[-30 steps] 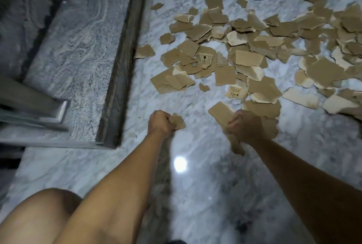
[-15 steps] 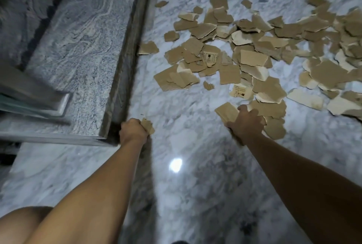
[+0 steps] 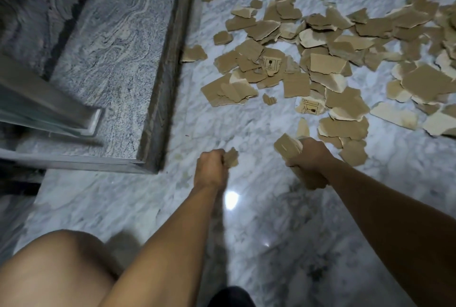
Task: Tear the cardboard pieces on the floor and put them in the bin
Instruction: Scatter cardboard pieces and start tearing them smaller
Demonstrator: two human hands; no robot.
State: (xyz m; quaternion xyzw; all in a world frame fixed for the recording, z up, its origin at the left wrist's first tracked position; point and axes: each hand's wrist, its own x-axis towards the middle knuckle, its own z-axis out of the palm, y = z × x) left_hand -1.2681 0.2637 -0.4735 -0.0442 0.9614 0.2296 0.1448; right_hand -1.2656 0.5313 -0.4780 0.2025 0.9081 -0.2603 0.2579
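Observation:
My left hand is a closed fist around a small torn cardboard scrap that sticks out to its right. A hand's width to the right, my right hand grips a longer brown cardboard strip, whose ends show above and below the fist. Both hands hover over the white marble floor. Beyond them a wide scatter of several torn cardboard pieces covers the floor toward the upper right; two carry printed handling symbols. No bin is in view.
A raised grey granite step with a dark edge runs along the left, with a metal frame rail on it. My bare knee fills the lower left. A light glare shines on the floor near my wrists.
My left hand swung left toward the step with its scrap, then came back to the right beside my right hand. The right hand kept its strip and barely moved.

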